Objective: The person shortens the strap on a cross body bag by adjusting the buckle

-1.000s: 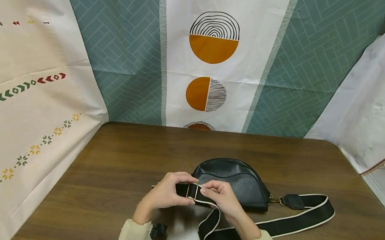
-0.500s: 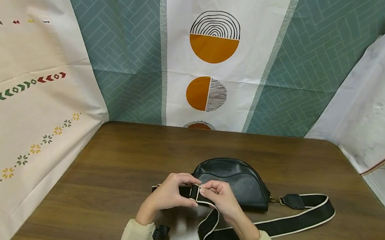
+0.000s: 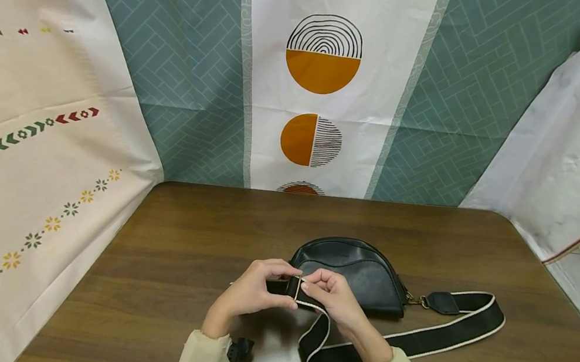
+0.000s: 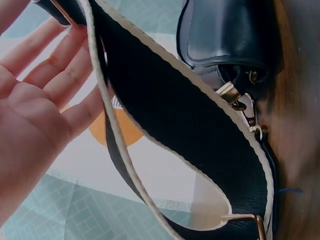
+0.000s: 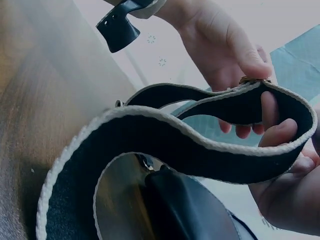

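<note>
A black shoulder strap (image 3: 429,340) with cream edging loops over the table in front of a black half-moon leather bag (image 3: 359,283). My left hand (image 3: 256,288) pinches the strap's gold slide buckle (image 3: 298,289) between thumb and fingers, raised just left of the bag. Right beside it, my right hand (image 3: 337,300) pinches the strap with thumb and forefinger. In the right wrist view the left thumb presses the buckle's edge, and the strap (image 5: 210,145) curves round the right fingers. A gold clasp (image 4: 247,112) joins strap and bag in the left wrist view.
The brown wooden table (image 3: 194,232) extends around the bag. Patterned cloths hang behind and at both sides, one being a green and white cloth (image 3: 190,85). A black leather tab (image 3: 442,303) joins the strap to the bag's right end.
My left hand and the slide buckle have shifted slightly right, towards the right fingers, and the buckle appears turned more edge-on. The right hand, bag and loose strap stay nearly still.
</note>
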A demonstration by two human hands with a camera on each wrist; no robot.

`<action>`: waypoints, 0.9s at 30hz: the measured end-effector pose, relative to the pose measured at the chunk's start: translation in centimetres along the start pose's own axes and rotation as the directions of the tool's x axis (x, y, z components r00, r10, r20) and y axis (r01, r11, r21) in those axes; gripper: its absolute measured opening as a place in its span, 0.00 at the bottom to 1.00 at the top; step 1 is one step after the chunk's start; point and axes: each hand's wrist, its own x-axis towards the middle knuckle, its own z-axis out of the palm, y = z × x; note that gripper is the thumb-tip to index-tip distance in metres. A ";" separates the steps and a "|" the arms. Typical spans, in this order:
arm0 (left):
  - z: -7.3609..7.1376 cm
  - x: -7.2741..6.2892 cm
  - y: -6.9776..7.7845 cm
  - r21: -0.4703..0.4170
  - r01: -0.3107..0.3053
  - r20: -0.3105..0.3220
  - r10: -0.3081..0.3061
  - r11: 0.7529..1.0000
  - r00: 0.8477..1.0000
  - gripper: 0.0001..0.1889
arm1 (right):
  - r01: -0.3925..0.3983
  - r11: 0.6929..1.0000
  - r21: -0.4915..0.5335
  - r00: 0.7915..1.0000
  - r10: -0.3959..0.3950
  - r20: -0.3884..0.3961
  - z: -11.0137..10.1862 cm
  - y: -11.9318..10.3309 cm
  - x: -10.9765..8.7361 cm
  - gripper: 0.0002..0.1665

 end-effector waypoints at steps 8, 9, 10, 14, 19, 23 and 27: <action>-0.4 -0.1 0.2 0.040 0.026 -0.036 -0.025 0.999 0.999 0.22 | -0.060 0.997 0.039 0.998 0.060 0.005 -0.5 -0.5 -0.1 0.07; -0.5 -0.1 0.2 0.041 0.032 -0.041 -0.030 0.999 0.999 0.23 | -0.064 0.997 0.040 0.998 0.064 0.012 -0.6 -0.5 -0.1 0.08; -0.5 -0.1 0.3 0.039 0.037 -0.044 -0.035 0.999 0.998 0.23 | -0.066 0.997 0.039 0.998 0.066 0.021 -0.7 -0.6 -0.2 0.09; -0.6 -0.1 0.4 0.038 0.036 -0.045 -0.034 0.999 0.998 0.23 | -0.048 0.998 0.035 0.997 0.045 0.059 -1.0 -0.6 -0.2 0.09; -0.6 -0.1 0.6 0.026 0.034 -0.033 -0.033 0.999 0.999 0.23 | 0.006 0.999 0.051 0.998 -0.009 0.058 -0.9 -0.3 -0.2 0.04; -0.6 -0.1 0.7 0.017 0.057 -0.029 -0.056 0.998 0.998 0.24 | 0.024 0.998 0.064 0.998 -0.027 0.052 -0.7 -0.3 -0.3 0.06; -0.6 -0.2 0.9 0.020 0.081 -0.019 -0.080 0.997 0.997 0.25 | 0.016 0.997 0.074 0.999 -0.019 0.048 -0.5 -0.4 -0.3 0.09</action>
